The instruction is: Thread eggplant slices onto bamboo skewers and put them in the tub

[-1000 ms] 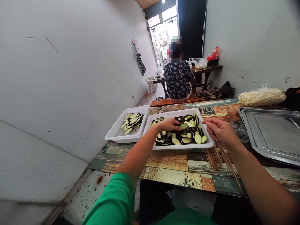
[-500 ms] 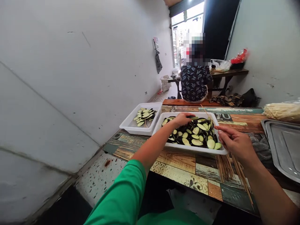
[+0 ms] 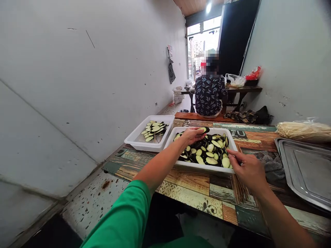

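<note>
My left hand (image 3: 192,135) is over the far side of a white plastic tub (image 3: 207,167), its fingers pinching an eggplant slice (image 3: 204,130) with dark skin. Many loose eggplant slices (image 3: 210,147) fill that tub, wet and overlapping. At the tub's right rim, my right hand (image 3: 245,167) is closed on a thin bamboo skewer (image 3: 227,149), of which only a short part shows. A second white tub (image 3: 143,146) to the left holds eggplant slices threaded on skewers (image 3: 155,129). Below my right hand, a bundle of bamboo skewers (image 3: 240,191) lies on the table.
Metal trays (image 3: 310,172) and a grey cloth (image 3: 271,166) lie at the right, with a plastic bag of pale thin strands (image 3: 302,131) behind. A wall (image 3: 64,103) runs along the left. Farther off, a person (image 3: 210,96) sits facing away at another table (image 3: 248,89).
My left hand has lifted an eggplant slice from among the others. My right hand holds the skewer lower and less visibly. The whole view has shifted slightly.
</note>
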